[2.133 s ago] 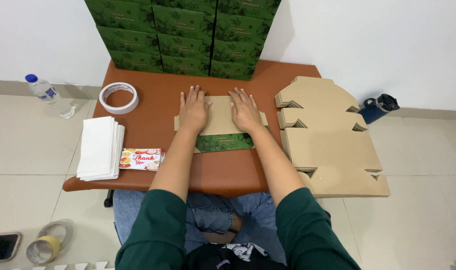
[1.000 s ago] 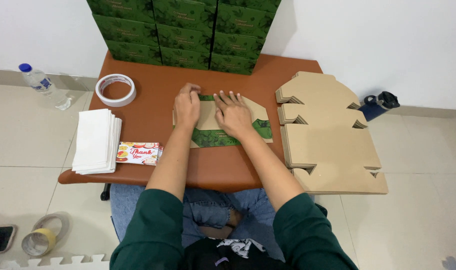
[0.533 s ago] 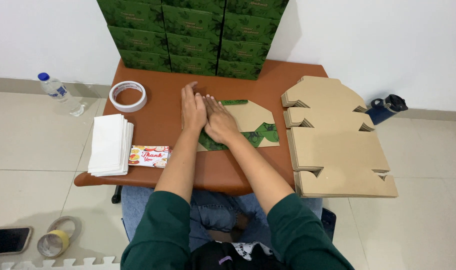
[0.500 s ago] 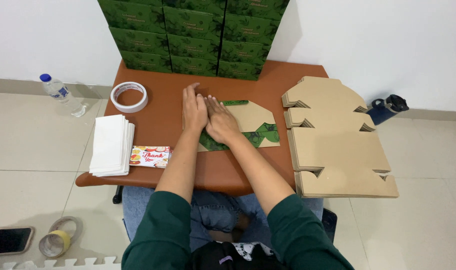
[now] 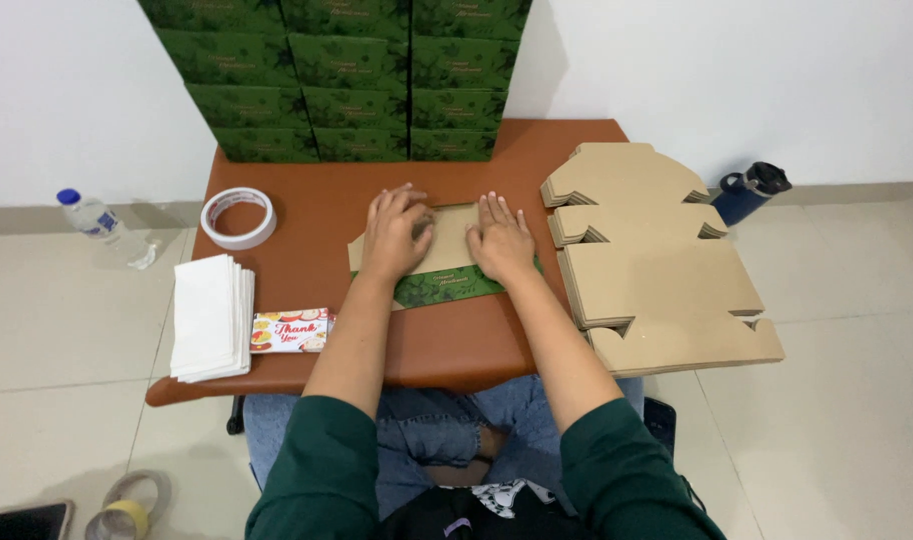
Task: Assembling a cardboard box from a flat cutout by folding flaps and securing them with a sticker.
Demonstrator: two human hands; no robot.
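**Both palms flat on a half-folded box blank**

Nearest the camera are the person's knees in blue jeans and two dark green sleeves, the forearms reaching out over the near edge of a brown table (image 5: 307,215). On the table's near left corner lies a stack of white paper sheets (image 5: 210,316), with a small colourful card (image 5: 291,329) just beside it on the right.

At the middle of the table lies the flat box blank (image 5: 439,262), brown cardboard on top with a green printed strip showing along its near edge. The left hand (image 5: 397,232) rests on its left part, fingers loosely bent and pressing down, gripping nothing. The right hand (image 5: 499,240) lies just beside it on the blank's right part, fingers straight and spread, palm flat, also closed on nothing. Whether a flap is folded under the left fingers is hard to make out.

To the right, a pile of unfolded brown blanks (image 5: 662,260) overhangs the table's edge. Further left sits a roll of white tape (image 5: 239,217). Against the wall at the far edge stand stacked green boxes (image 5: 337,75). On the floor are a plastic water bottle (image 5: 102,225) to the left and a dark blue flask (image 5: 750,190) to the right.
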